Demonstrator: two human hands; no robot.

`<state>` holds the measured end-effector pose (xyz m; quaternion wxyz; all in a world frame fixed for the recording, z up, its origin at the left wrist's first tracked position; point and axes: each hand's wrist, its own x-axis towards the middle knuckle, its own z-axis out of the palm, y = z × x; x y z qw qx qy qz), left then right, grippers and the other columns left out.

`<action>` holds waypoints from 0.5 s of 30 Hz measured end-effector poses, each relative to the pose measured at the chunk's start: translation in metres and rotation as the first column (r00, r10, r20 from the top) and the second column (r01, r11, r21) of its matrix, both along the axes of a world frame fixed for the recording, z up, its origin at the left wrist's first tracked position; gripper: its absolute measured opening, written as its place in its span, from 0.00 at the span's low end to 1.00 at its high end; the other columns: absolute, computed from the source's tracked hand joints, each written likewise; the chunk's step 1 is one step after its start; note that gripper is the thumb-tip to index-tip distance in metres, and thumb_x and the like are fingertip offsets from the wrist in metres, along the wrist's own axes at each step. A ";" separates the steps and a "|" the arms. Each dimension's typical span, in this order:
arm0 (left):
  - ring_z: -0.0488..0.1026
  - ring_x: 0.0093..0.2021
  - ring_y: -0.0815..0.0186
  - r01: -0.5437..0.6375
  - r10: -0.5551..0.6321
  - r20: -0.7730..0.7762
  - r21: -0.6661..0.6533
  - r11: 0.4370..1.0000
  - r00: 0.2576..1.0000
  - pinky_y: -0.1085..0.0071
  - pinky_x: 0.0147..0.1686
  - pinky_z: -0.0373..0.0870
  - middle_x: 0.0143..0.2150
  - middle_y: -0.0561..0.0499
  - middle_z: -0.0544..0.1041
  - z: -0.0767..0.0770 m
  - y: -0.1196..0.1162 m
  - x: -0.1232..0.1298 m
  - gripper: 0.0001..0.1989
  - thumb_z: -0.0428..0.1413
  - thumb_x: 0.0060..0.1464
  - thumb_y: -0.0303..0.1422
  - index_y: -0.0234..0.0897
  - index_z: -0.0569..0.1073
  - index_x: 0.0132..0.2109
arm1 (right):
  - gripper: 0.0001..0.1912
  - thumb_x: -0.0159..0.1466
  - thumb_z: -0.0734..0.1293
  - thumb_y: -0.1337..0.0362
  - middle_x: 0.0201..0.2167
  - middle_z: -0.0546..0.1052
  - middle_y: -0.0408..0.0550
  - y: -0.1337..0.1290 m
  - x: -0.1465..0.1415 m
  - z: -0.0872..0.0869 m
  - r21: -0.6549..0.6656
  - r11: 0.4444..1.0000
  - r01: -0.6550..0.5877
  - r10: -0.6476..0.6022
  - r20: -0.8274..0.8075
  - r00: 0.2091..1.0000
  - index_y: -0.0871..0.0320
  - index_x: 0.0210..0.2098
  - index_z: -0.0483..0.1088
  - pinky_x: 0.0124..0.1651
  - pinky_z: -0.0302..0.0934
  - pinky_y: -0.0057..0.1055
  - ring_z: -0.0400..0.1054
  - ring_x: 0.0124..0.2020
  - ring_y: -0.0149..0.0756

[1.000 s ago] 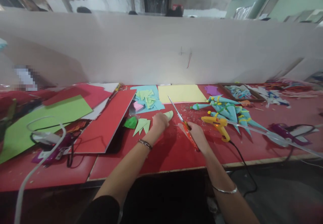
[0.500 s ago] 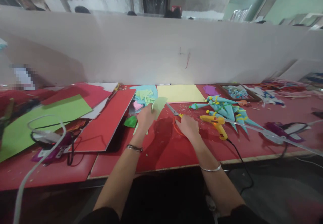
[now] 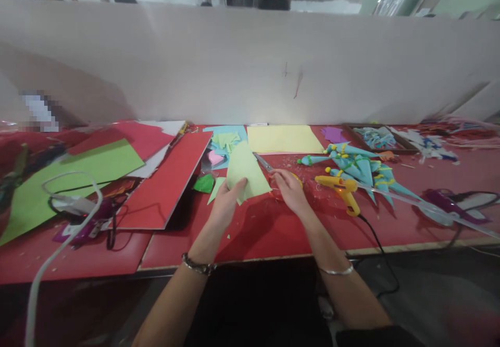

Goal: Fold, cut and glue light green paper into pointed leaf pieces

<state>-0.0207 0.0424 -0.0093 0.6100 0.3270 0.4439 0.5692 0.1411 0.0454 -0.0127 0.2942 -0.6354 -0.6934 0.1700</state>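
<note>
in the head view, the left hand (image 3: 226,201) pinches the lower edge of a pale green sheet (image 3: 247,170), at the middle of the frame, thumb on top. the right hand (image 3: 291,193), just right of centre, has its fingers curled at the scissors (image 3: 262,162); how firmly they grip, i cannot tell. the sheet is one broad piece, so its cutting or shaping looks undone. pale green pieces (image 3: 216,190) lie beside the left hand, seemingly cut. right of centre, blue cones (image 3: 357,167) with yellow and green trim look largely made up, near the glue gun (image 3: 346,190).
</note>
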 end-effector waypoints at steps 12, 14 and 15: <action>0.68 0.47 0.63 0.391 0.009 -0.660 0.456 0.800 0.752 0.65 0.47 0.64 0.46 0.46 0.73 -0.004 -0.015 -0.016 0.12 0.54 0.48 0.32 0.36 0.71 0.42 | 0.08 0.61 0.59 0.67 0.31 0.73 0.47 -0.057 0.006 -0.016 0.506 0.856 -0.103 0.210 -0.159 0.965 0.56 0.31 0.70 0.41 0.62 0.33 0.67 0.35 0.33; 0.65 0.51 0.62 0.582 0.063 -0.808 0.474 0.661 0.586 0.62 0.51 0.60 0.49 0.46 0.71 -0.003 -0.022 -0.032 0.17 0.55 0.47 0.29 0.39 0.68 0.47 | 0.11 0.62 0.57 0.68 0.32 0.74 0.48 -0.064 0.013 -0.030 0.482 0.847 -0.225 0.254 0.004 0.967 0.56 0.33 0.71 0.41 0.62 0.32 0.66 0.36 0.34; 0.63 0.52 0.63 0.658 0.083 -0.872 0.423 0.623 0.482 0.62 0.52 0.59 0.51 0.47 0.70 -0.004 -0.025 -0.038 0.18 0.54 0.48 0.27 0.41 0.68 0.48 | 0.11 0.63 0.57 0.69 0.33 0.74 0.49 -0.067 0.016 -0.037 0.457 0.844 -0.281 0.276 0.080 0.958 0.57 0.34 0.71 0.41 0.62 0.32 0.66 0.36 0.34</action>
